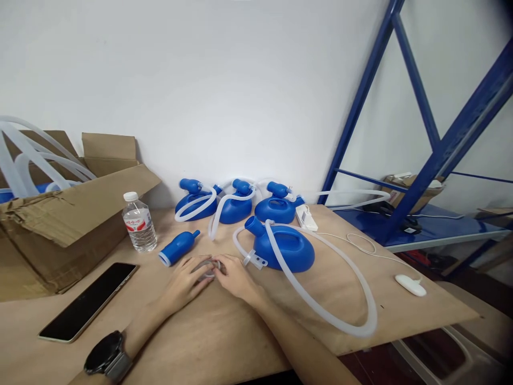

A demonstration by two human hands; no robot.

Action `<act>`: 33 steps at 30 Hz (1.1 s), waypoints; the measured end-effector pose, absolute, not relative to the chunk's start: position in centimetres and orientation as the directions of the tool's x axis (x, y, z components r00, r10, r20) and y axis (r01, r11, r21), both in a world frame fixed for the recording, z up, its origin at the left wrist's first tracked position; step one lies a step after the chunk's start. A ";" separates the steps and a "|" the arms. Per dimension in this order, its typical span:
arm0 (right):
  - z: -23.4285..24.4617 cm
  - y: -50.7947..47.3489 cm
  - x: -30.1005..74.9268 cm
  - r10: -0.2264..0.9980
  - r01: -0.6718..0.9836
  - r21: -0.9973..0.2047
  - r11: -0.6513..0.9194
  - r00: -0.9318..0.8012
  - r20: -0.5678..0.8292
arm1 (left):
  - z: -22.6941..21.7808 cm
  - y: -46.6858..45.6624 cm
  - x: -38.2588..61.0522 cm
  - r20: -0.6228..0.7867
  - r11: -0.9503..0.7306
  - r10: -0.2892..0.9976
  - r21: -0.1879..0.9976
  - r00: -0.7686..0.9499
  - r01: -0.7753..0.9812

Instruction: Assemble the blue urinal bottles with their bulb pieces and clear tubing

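My left hand point(182, 283) and my right hand point(236, 278) meet at the middle of the wooden board, both closed on a small translucent ring-shaped fitting point(209, 269). My fingers hide most of it. Just past my left hand lies a blue plastic cylinder point(178, 248). Beside my right hand sits a blue plastic container point(280, 248) with a spout, with a clear silicone tube point(320, 294) looping from it across the board. Three more blue containers point(236, 208) with tubes stand behind it. A dark watch point(106, 359) is on my left wrist.
A water bottle point(139, 223) and a black phone point(87, 302) lie left of my hands, near an open cardboard box point(60, 214) of clear tubing. A white device point(306, 217) and white oval item point(410, 285) lie right. A blue metal rack point(401, 133) stands beyond the board's right edge.
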State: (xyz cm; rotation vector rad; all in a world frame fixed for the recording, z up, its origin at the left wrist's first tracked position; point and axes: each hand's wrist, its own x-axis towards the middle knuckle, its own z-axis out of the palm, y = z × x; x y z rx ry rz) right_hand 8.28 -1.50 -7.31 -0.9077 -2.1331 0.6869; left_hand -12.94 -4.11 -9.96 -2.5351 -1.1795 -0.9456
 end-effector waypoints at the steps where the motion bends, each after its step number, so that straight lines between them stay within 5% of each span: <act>1: -7.0 -1.6 8.3 0.769 0.349 -0.722 0.598 -0.503 0.394 | -10.2 -4.0 -13.0 0.624 -0.659 0.630 0.116 0.461 0.743; 5: -6.1 -2.8 8.2 0.764 0.249 -0.788 0.563 -0.521 0.381 | -10.3 -4.0 -13.5 0.634 -0.646 0.669 0.235 0.389 0.727; 10: -4.6 -3.1 9.2 0.744 0.297 -0.719 0.629 -0.500 0.444 | -9.6 -4.4 -13.5 0.695 -0.637 0.642 0.251 0.323 0.729; 16: -1.7 -0.1 16.7 0.862 0.331 -0.806 0.491 -0.050 0.505 | -9.3 -4.3 -13.2 0.678 -0.589 0.675 0.258 0.291 0.766; 21: 0.5 1.9 23.0 0.844 0.382 -0.812 0.441 0.130 0.520 | -9.4 -4.1 -12.8 0.676 -0.584 0.677 0.254 0.290 0.771; 27: -0.6 3.9 25.0 0.923 0.784 -0.589 0.196 0.055 0.381 | -8.9 -4.3 -10.8 0.671 -0.589 0.702 0.362 0.237 0.722; 33: -3.9 3.9 23.8 0.852 0.755 -0.570 0.325 0.028 0.522 | -4.6 -1.9 -5.3 0.542 -0.502 0.822 0.547 0.173 0.670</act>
